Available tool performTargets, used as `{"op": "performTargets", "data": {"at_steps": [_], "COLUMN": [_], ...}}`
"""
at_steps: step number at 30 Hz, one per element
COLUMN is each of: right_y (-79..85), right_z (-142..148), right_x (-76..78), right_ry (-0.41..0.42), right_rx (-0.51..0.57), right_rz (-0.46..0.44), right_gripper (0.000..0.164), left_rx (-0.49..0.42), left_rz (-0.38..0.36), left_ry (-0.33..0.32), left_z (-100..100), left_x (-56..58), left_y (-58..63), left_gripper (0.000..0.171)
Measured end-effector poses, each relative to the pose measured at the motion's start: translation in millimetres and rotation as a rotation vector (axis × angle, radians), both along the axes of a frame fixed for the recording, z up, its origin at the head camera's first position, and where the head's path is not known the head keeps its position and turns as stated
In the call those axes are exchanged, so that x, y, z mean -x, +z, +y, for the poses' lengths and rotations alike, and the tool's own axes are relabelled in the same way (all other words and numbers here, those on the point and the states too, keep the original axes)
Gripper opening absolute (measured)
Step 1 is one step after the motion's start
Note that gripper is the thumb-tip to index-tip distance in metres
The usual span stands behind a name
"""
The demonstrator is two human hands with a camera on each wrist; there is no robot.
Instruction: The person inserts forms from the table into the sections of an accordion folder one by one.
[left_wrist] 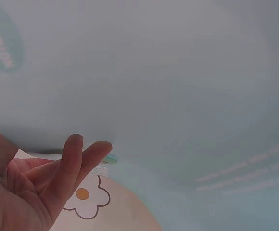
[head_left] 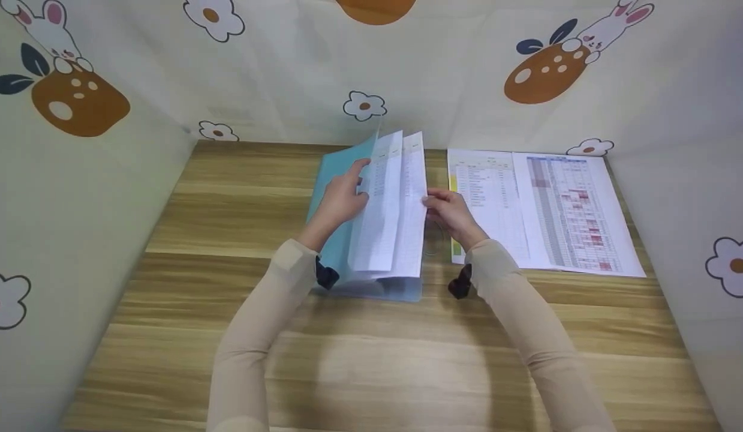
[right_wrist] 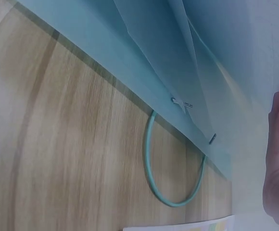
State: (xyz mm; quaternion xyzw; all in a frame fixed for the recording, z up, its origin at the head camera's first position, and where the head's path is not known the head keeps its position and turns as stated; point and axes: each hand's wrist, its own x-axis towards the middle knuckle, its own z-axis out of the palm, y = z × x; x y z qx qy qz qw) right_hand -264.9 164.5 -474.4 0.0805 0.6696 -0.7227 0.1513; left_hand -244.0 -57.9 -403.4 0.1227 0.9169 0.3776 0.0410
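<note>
A teal folder (head_left: 376, 290) lies open on the wood-grained surface (head_left: 227, 300), between and beneath the hands. Its cover is a soft blue-green, smooth, with an oval label (left_wrist: 4, 41) reading "NOTEPAD" and a few pale lines of print visible in the left wrist view. White sheets (head_left: 378, 237) rise from it in slightly fanned layers, bearing faint columns of small type and small greenish marks near their tops. A thin teal cord (right_wrist: 149, 168) loops out past the folder's edge, below the right hand.

The right hand (head_left: 454, 213) pinches the outer edge of the sheets. The left hand (head_left: 341, 201) is at the cover side, index finger and thumb extended towards the sheets, with no clear grip. Beyond the right hand, to its right, lie printed pages (head_left: 536, 228), one carrying a dense table with red cells.
</note>
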Motion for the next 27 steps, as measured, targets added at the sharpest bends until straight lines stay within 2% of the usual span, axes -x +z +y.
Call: {"op": "performTargets", "data": {"at_steps": [8,20,27], "right_y": [0.1,-2.1,-0.8], "right_z": [-7.7,-17.1,-22.0], "right_x": [-0.1,0.3,2.0], "right_ry": [0.005,-0.015,0.023], "right_rx": [0.019,-0.048,-0.086], "right_rz": [0.014,0.021,0.035], "right_gripper": [0.037,0.035,0.036], "left_rx": [-0.016,-0.005,0.003], "left_rz": [0.042,0.047,0.045], "left_ry": [-0.006,-0.006,-0.008], "left_z": [-0.1,0.4,0.7], "left_x": [-0.3,0.4,0.6], "left_y": [-0.7,-1.6,-1.6], "left_gripper": [0.058,0.058,0.058]}}
